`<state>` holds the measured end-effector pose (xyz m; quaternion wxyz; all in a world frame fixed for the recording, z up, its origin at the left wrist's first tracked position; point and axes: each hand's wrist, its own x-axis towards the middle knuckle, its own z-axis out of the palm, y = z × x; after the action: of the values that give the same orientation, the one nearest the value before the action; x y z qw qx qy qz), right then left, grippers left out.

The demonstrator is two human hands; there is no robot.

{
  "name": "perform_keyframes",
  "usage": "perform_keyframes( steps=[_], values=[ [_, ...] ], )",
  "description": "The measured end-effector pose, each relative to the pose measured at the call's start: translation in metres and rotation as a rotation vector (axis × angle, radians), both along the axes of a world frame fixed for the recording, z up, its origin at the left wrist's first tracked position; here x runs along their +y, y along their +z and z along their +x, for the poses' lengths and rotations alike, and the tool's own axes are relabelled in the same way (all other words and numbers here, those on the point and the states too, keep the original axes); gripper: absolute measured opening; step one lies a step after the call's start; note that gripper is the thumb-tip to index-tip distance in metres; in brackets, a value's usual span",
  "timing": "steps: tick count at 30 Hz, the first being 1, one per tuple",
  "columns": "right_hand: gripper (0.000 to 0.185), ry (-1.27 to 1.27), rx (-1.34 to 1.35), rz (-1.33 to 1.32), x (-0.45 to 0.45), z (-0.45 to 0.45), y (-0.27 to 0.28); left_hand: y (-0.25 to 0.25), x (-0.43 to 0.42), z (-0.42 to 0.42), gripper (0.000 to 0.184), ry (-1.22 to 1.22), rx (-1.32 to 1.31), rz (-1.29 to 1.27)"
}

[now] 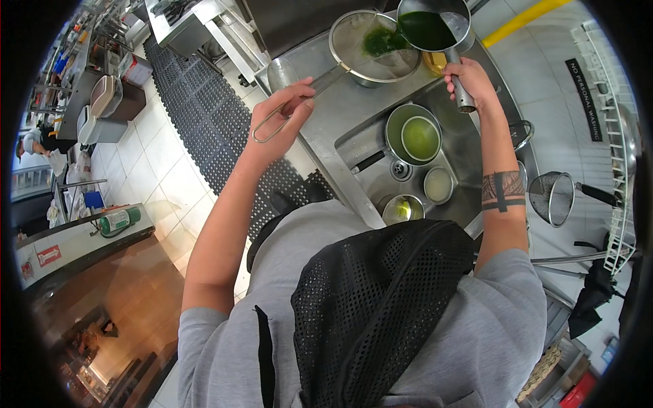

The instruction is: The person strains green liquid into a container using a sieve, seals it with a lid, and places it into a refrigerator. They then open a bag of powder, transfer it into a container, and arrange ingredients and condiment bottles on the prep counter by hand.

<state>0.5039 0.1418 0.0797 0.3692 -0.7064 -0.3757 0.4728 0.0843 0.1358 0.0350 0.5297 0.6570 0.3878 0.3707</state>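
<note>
Gripping tilted pot [457, 24], one o'clock: right hand [473, 83]. Pinching sieve [351, 49] handle, twelve: left hand [284, 114]. Overtipping could splash liquid [423, 28].

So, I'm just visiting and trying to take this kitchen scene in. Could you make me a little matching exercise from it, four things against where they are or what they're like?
Things:
1. Left hand
2. Black-handled pan
3. Right hand
4. Floor mat

Places and states:
A. Holding the pot
B. Black and full of holes
C. Holding the strainer
D. Inside the sink

Right pairs: 1-C, 2-D, 3-A, 4-B.
</note>
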Motion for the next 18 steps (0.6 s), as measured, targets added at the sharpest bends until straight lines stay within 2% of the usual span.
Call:
perform_keyframes(
  steps=[18],
  values=[
    [0.017, 0.028, -0.021, -0.007, -0.0003, -0.0021, -0.0010, 0.0099, -0.0003, 0.0041, 0.024, 0.004, 0.030, 0.029]
  ],
)
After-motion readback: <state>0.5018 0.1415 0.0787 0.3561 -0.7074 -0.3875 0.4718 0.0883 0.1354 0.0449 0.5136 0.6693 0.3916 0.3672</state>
